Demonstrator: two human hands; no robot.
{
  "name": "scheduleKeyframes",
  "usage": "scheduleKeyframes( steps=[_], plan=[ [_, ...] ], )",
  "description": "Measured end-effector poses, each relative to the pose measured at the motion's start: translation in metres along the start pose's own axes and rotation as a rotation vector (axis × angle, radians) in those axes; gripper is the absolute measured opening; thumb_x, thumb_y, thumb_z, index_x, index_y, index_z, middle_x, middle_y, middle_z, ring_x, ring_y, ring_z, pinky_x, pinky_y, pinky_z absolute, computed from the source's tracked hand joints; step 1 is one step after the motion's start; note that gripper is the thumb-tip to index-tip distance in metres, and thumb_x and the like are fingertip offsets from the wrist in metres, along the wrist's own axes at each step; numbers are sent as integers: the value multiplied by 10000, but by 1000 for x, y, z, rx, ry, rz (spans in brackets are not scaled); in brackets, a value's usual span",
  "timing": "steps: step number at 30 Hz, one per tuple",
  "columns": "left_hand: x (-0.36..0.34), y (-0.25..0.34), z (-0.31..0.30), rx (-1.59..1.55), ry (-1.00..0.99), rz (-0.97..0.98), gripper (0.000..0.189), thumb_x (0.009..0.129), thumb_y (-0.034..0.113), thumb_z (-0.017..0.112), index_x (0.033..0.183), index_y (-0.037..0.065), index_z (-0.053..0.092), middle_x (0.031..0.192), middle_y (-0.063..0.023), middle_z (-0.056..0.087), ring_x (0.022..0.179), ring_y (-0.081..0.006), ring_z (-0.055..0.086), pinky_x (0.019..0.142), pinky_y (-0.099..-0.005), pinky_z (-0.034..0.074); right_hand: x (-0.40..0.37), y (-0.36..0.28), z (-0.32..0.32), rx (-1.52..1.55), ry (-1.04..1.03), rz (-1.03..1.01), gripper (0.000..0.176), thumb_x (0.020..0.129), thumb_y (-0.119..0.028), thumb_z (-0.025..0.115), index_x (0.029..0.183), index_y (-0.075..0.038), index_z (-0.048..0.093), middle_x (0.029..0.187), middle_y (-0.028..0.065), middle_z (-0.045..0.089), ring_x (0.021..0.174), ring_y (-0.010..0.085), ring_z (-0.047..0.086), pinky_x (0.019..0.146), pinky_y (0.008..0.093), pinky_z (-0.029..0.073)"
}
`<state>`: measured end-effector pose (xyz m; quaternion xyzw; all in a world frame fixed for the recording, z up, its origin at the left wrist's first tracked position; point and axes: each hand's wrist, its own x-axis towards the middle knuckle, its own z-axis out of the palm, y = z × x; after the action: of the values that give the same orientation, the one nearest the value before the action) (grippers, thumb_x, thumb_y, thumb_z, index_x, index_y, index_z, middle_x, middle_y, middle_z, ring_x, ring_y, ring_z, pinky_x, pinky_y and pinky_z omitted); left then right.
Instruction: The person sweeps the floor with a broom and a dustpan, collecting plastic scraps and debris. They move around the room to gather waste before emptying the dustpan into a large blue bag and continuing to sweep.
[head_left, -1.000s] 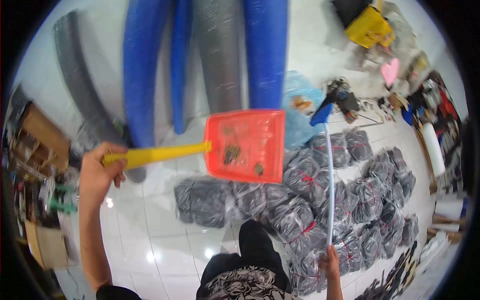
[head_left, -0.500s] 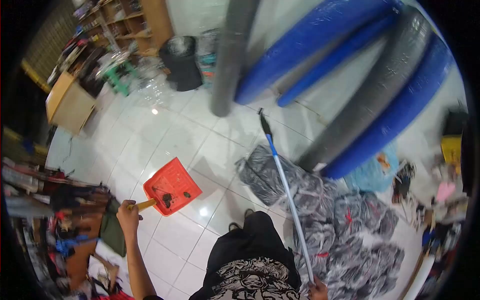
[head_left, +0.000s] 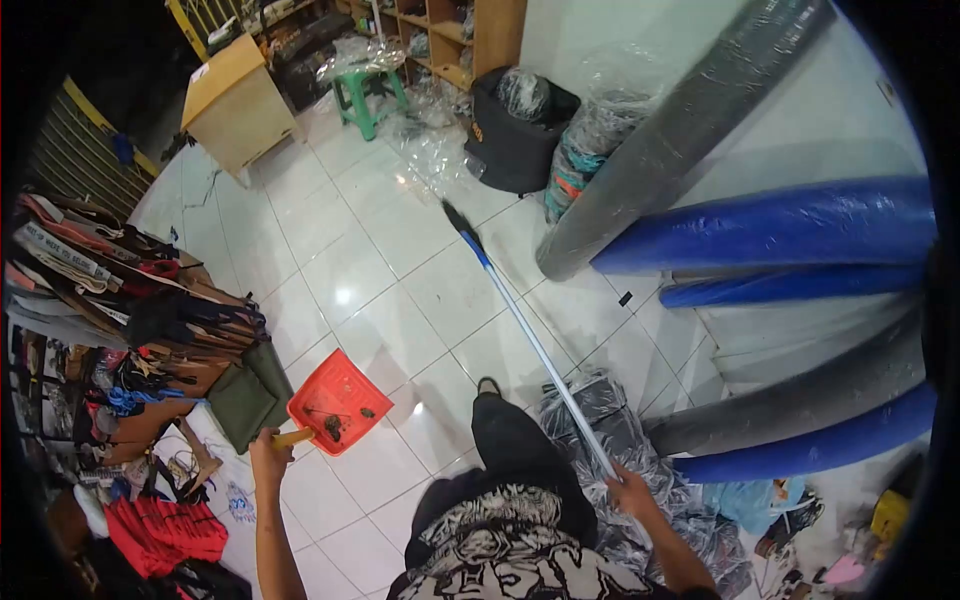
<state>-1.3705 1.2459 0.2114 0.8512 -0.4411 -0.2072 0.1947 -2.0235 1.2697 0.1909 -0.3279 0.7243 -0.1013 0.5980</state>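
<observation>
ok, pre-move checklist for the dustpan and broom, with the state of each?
1. Grip of left hand on dustpan handle: ok.
2. Debris sits inside the pan: ok.
3. Pan held level: cannot tell.
4. Grip of right hand on broom shaft: ok.
5. Broom head touching the floor: cannot tell.
6. Floor ahead free of clutter: not ok, plastic sheeting lies beside the black bin.

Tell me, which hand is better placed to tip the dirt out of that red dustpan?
Left, probably. The left hand grips the red dustpan by its handle, with the dirt lying in it. The right hand is closed round the broom pole, on the body's other side.
</observation>
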Motion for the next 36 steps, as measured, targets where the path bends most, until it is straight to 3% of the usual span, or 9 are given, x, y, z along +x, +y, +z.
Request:
scheduleKeyframes(
  steps=[5,8,9,23,28,29,30,34,36],
  plan=[
    [56,-31,-7,299,37,191,326,666,72,737,923,-57,582,609,-156,624,520,-233,635,515,-329,511,76,-139,-3,-78,-108,-33,532,897,-229,574,1387,-170,378,574,-21,433,439,73,374,404,240,341],
    [88,-32,-9,225,136,-17,326,688,105,735,915,-55,563,603,-149,623,506,-235,627,504,-328,507,145,-219,11,-175,-176,-81,514,891,-235,584,1369,-167,408,582,-22,461,421,64,393,393,251,365],
    [99,-10,-20,148,96,-179,340,677,144,763,869,-37,550,700,-202,634,650,-348,637,593,-396,514,159,-252,21,-177,-191,-52,512,890,-228,584,1368,-170,410,582,-25,457,425,63,392,394,252,365],
    [379,-65,-49,12,277,-230,312,732,148,728,873,-30,514,697,-216,624,646,-389,620,561,-434,502,341,-642,267,-407,-461,-87,607,856,-263,624,1394,-157,364,573,-6,425,438,89,388,398,254,359],
    [528,-73,-82,16,353,-304,313,709,109,718,875,-40,499,716,-237,622,648,-416,606,578,-449,505,413,-744,349,-650,-385,-209,455,813,-203,667,1217,-69,506,558,33,521,479,102,525,406,268,396],
    [558,-95,-74,118,312,-361,360,665,98,726,908,-54,508,730,-241,626,666,-413,617,598,-449,516,436,-763,367,-734,-362,-229,355,810,-216,654,1096,-43,533,587,94,587,532,166,604,449,313,446],
    [587,-104,-73,116,312,-372,360,665,98,726,908,-54,508,730,-241,626,666,-413,617,598,-449,516,451,-788,385,-744,-368,-228,355,810,-216,654,1096,-43,533,587,94,587,532,166,604,449,313,446],
    [709,-155,-68,246,26,-754,340,618,113,718,856,-75,565,728,-218,642,695,-331,665,603,-403,551,511,-897,458,-1137,-286,-588,412,796,-274,626,1106,-20,530,707,217,630,673,398,621,645,447,498],
    [763,-162,-94,-79,-659,-933,282,662,149,701,794,-68,579,712,-184,643,665,-259,675,543,-374,561,546,-945,487,-1174,-221,-732,393,791,-290,646,1063,-21,553,660,208,608,667,395,614,640,444,490]
  ],
)
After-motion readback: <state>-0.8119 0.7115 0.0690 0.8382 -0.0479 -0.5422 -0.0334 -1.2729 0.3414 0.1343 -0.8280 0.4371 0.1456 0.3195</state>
